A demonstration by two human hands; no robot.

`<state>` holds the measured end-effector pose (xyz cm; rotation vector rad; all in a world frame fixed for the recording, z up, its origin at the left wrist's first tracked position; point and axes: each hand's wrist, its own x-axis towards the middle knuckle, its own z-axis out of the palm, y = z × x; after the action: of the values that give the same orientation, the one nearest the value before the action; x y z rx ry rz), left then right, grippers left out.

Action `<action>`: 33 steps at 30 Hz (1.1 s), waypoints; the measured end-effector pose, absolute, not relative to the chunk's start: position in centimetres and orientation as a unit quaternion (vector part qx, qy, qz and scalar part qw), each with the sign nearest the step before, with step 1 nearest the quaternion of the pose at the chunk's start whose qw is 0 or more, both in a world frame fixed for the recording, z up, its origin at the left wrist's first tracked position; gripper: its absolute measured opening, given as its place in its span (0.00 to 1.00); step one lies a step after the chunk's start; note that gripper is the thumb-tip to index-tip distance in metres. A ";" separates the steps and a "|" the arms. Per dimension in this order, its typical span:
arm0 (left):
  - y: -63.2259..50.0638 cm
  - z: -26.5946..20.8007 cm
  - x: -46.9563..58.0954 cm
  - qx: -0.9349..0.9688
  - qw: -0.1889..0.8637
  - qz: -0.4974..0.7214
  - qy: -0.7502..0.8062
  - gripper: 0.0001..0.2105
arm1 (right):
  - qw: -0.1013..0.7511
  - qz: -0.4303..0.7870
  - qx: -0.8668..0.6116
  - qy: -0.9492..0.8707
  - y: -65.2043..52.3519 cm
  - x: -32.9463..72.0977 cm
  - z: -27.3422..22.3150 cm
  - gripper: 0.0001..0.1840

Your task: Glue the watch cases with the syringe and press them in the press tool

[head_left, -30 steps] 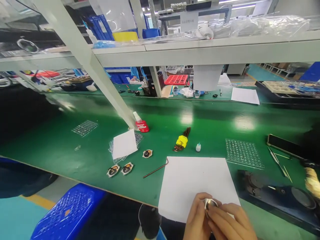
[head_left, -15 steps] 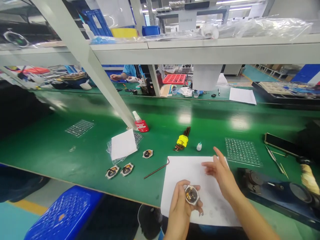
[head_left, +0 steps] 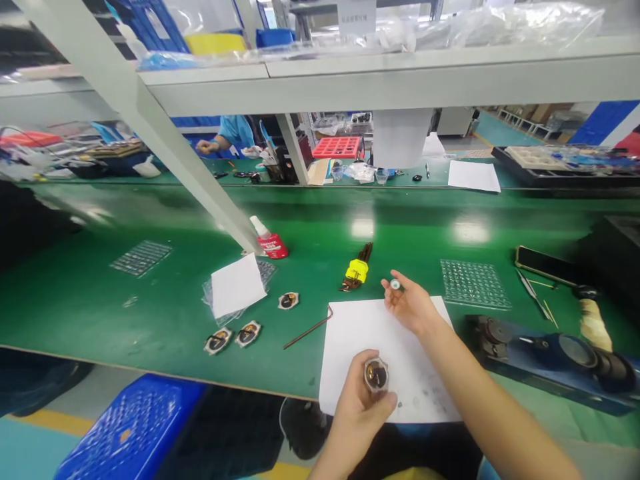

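My left hand (head_left: 357,410) grips a watch case (head_left: 376,375) between thumb and fingers, its open side with the dark movement facing up, over a white paper sheet (head_left: 345,333). At the sheet's far edge, my right hand (head_left: 413,308) has its fingers around a small white bottle (head_left: 395,284), seen end-on. Left of the sheet lies a bent hex key (head_left: 307,333). A yellow holder with a hex key set (head_left: 357,270) rests beyond it. Several more watch cases (head_left: 248,333) lie farther left on the green bench.
A red glue bottle (head_left: 273,245) stands by the slanted shelf post (head_left: 200,180). To the right are a clear tray (head_left: 474,285), a dark blue metal tool (head_left: 550,357), tweezers (head_left: 533,293) and a phone (head_left: 550,265). Another person's arm (head_left: 225,137) shows across the bench.
My right hand has reached forward and closed on the small white bottle, which stood on the bench before. My left hand has turned and tilted the watch case. The camera view has shifted slightly.
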<state>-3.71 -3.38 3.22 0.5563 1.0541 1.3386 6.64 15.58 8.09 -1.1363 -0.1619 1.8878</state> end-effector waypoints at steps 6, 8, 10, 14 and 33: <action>-2.2 3.8 -2.4 0.280 0.662 0.525 0.456 0.30 | 0.492 0.770 -0.386 -0.128 7.3 13.6 7.2 0.19; -1.7 3.7 -2.0 0.316 0.675 0.494 0.448 0.27 | 0.496 0.772 -0.359 -0.173 4.9 16.0 5.8 0.26; -1.2 3.4 -1.5 0.343 0.683 0.474 0.437 0.24 | 0.507 0.761 -0.343 -0.216 3.1 17.9 4.3 0.25; -0.2 2.8 -0.6 0.360 0.689 0.448 0.442 0.24 | 0.532 0.742 -0.323 -0.249 1.8 19.4 3.0 0.23; 0.2 1.4 -1.2 0.398 0.678 0.414 0.459 0.23 | 0.560 0.628 -0.414 -0.348 0.1 19.5 0.2 0.20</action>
<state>-1.22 0.15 1.42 0.8950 1.0315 0.9306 19.51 0.10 0.21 -0.9757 -0.8194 1.4804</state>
